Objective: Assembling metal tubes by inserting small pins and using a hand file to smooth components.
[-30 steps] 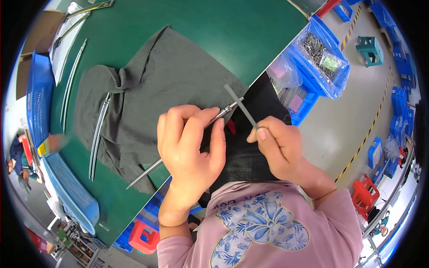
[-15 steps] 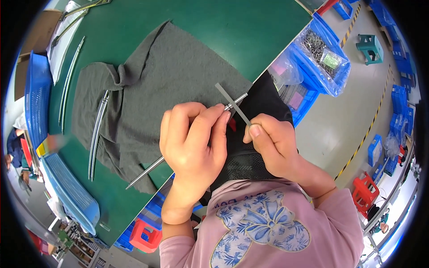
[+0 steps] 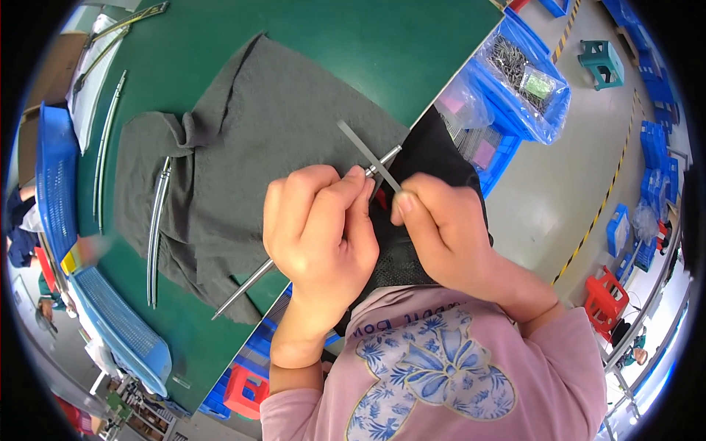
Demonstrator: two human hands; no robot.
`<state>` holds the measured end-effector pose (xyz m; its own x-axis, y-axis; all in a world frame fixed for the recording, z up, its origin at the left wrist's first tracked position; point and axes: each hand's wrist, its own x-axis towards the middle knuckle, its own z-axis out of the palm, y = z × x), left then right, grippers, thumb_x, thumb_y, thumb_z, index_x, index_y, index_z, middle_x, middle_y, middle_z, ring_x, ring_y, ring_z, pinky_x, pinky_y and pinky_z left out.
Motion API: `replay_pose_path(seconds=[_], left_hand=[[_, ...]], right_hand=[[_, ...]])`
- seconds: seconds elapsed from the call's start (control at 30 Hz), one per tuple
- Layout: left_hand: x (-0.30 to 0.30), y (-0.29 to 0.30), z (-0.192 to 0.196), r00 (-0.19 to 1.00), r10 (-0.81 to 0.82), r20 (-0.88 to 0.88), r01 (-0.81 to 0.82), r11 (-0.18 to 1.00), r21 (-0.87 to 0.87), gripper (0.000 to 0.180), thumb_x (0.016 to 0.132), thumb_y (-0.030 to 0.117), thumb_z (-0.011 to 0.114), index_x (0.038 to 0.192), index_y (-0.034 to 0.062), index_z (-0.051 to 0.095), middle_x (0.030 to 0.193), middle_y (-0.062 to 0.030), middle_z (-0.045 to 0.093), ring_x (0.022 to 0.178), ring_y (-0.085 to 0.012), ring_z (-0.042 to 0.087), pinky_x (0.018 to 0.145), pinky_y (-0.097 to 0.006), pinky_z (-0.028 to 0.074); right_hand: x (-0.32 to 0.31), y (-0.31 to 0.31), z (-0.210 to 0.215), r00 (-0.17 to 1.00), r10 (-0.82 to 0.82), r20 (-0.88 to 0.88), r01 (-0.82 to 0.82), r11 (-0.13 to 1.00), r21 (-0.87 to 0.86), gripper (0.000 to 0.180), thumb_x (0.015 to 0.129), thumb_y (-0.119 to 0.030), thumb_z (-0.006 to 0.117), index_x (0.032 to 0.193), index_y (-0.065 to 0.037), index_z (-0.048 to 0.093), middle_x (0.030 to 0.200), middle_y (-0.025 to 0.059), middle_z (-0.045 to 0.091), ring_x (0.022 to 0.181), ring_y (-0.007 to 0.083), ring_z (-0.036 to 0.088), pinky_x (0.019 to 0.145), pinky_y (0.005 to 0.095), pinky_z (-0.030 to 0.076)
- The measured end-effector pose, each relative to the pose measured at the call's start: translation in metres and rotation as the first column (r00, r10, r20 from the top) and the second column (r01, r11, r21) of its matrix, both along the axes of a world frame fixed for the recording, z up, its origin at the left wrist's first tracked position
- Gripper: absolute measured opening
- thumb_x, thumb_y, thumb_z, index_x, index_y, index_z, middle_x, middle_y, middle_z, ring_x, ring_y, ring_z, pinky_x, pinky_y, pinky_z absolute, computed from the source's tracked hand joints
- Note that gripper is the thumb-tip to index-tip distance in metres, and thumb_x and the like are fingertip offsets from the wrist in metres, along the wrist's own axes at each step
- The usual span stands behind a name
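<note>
My left hand [image 3: 316, 239] is closed around a thin silver metal rod [image 3: 246, 288], which slants from lower left to upper right. Its stepped tip pokes out past my thumb and forefinger. My right hand [image 3: 450, 231] pinches the lower end of a flat grey strip [image 3: 359, 146] that looks like a file. The strip crosses the rod near its tip and appears to touch it. Beneath them is a dark grey cloth [image 3: 294, 99] on the green table [image 3: 353, 33]. Several similar rods [image 3: 156, 239] lie together on the cloth's left side.
More rods [image 3: 107, 147] rest at the table's left, near a blue basket [image 3: 57, 176] and a light blue basket [image 3: 121, 331]. At the right edge, a blue bin [image 3: 548, 125] holds small metal parts in plastic. A green stool [image 3: 601, 65] and a red stool [image 3: 607, 301] stand on the floor.
My right hand has moved up and left, sliding the grey strip across the rod. My left hand still grips the rod in nearly the same place. The whole view has shifted slightly.
</note>
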<state>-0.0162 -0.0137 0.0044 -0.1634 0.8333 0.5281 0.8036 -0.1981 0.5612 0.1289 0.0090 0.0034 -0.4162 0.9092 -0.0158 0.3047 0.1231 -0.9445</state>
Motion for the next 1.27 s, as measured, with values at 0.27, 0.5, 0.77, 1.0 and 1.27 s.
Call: replay_pose_path(seconds=[0.27,0.5,0.77,1.0,1.27], left_hand=[[-0.001,0.001,-0.002,1.0,-0.016,0.023,0.016,1.0,0.0,0.02,0.064,-0.004,0.075,0.078,0.0055,0.065,0.076,-0.0043,0.057,0.064,-0.0215,0.049,0.054,-0.032,0.039],[0.001,-0.001,-0.001,0.999,0.01,0.031,-0.01,1.0,-0.013,0.019,0.064,-0.003,0.075,0.077,0.0053,0.065,0.076,-0.0044,0.056,0.064,-0.0215,0.049,0.055,-0.031,0.039],[-0.001,0.0,-0.001,1.0,0.007,0.028,-0.007,1.0,-0.006,0.019,0.064,-0.003,0.075,0.077,0.0051,0.065,0.075,-0.0048,0.056,0.064,-0.0216,0.049,0.054,-0.032,0.039],[0.0,-0.001,-0.001,1.0,0.003,0.014,-0.003,1.0,-0.009,0.019,0.064,-0.003,0.076,0.076,0.0056,0.064,0.075,-0.0042,0.056,0.064,-0.0211,0.049,0.054,-0.031,0.039],[-0.001,-0.002,0.0,1.0,0.003,0.023,-0.003,1.0,-0.019,0.019,0.065,-0.002,0.075,0.078,0.0062,0.065,0.076,-0.0047,0.057,0.064,-0.0213,0.049,0.055,-0.031,0.039]], right_hand=[[0.002,-0.001,0.009,1.0,-0.02,0.002,0.02,0.992,-0.127,0.012,0.089,-0.009,0.057,0.079,-0.002,0.055,0.06,0.0159,0.055,0.053,0.034,0.058,0.047,0.0374,0.042],[0.006,-0.009,0.009,0.999,-0.027,0.038,0.032,0.989,-0.146,0.012,0.088,-0.008,0.057,0.078,-0.002,0.053,0.06,0.0158,0.056,0.054,0.035,0.059,0.046,0.0395,0.042],[0.006,-0.005,0.015,0.998,0.023,0.055,-0.016,0.992,-0.123,0.013,0.086,-0.005,0.057,0.075,-0.002,0.051,0.058,0.0173,0.052,0.052,0.0353,0.057,0.046,0.0412,0.04],[0.008,-0.002,0.014,0.997,0.038,0.066,-0.027,0.988,-0.154,0.011,0.085,-0.006,0.059,0.076,-0.003,0.052,0.059,0.0172,0.052,0.052,0.0351,0.058,0.045,0.0396,0.041],[0.017,-0.007,0.008,0.997,0.066,0.05,-0.059,0.99,-0.126,0.003,0.086,-0.006,0.06,0.084,-0.005,0.059,0.061,0.0125,0.059,0.053,0.0263,0.064,0.047,0.0349,0.046]])
